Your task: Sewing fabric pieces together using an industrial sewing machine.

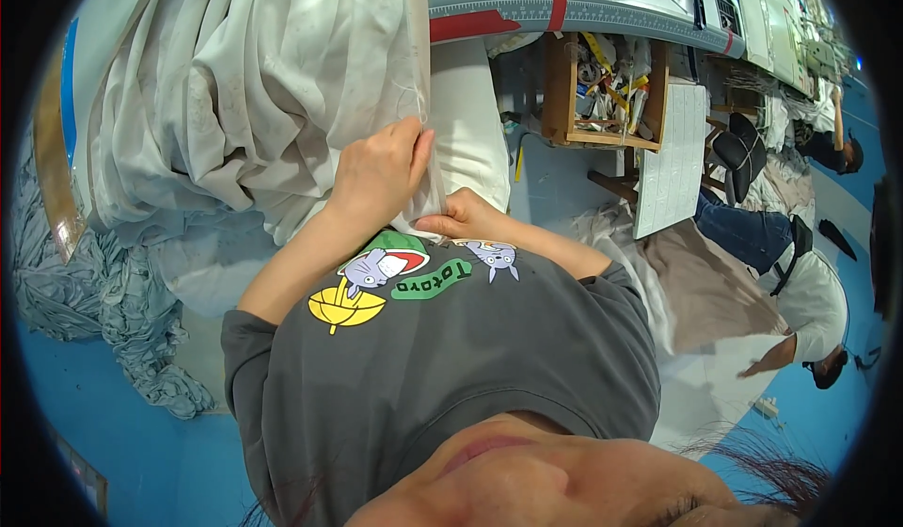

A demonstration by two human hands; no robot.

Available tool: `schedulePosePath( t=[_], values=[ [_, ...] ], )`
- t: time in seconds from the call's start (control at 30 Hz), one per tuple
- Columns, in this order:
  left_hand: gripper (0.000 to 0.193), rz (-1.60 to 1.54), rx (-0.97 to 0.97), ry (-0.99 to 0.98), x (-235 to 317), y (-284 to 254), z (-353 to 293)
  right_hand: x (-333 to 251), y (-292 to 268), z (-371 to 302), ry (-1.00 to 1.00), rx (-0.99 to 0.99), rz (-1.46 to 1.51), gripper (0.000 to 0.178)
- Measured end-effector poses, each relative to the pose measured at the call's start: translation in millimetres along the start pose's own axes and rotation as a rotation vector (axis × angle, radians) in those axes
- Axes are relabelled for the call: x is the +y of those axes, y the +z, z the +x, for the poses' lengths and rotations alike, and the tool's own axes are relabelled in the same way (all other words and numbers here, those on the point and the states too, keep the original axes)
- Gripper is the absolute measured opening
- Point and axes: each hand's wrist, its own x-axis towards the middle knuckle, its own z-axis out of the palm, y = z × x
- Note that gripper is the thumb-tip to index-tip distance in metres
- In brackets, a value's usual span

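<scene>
A large pale grey-white cloth [273, 75] is heaped in deep folds over the table in front of me and to the left. Its long straight edge, like a narrow hem, runs down toward my body. My left hand [381, 169] is closed on this edge, thumb pressed against the fingers. Lower down and nearer my chest, my right hand [466, 215] pinches the same edge; some of its fingers are hidden behind the cloth. Between the two hands the edge hangs as a short strip.
A metal ruler strip [621, 14] with red tape borders the table. To the right are an open wooden drawer [611, 139] full of small items and a white panel [670, 165]. Blue-grey cloth [132, 311] lies heaped at left. Other people [814, 301] are at far right.
</scene>
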Motion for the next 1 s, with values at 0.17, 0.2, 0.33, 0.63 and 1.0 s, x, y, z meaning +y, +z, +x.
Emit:
schedulePosePath(
  t=[0.17,0.2,0.33,0.63,1.0],
  values=[
    [0.022,-0.110,-0.051,-0.036,-4,3,2,-12,-5,0,-0.098,-0.021,-0.084,0.028],
    [0.023,-0.178,-0.064,-0.050,-6,3,2,-11,-6,0,-0.095,-0.021,-0.082,0.028],
    [0.020,-0.232,-0.089,-0.110,-8,0,-1,-14,-13,-2,-0.192,0.112,0.013,0.022],
    [0.013,-1.523,0.367,-0.525,-55,-20,-33,0,-10,35,0.088,0.101,0.477,0.041],
    [0.016,0.006,-0.376,0.084,10,-20,1,-32,-33,9,0.312,-0.290,0.127,0.030]
  ],
)
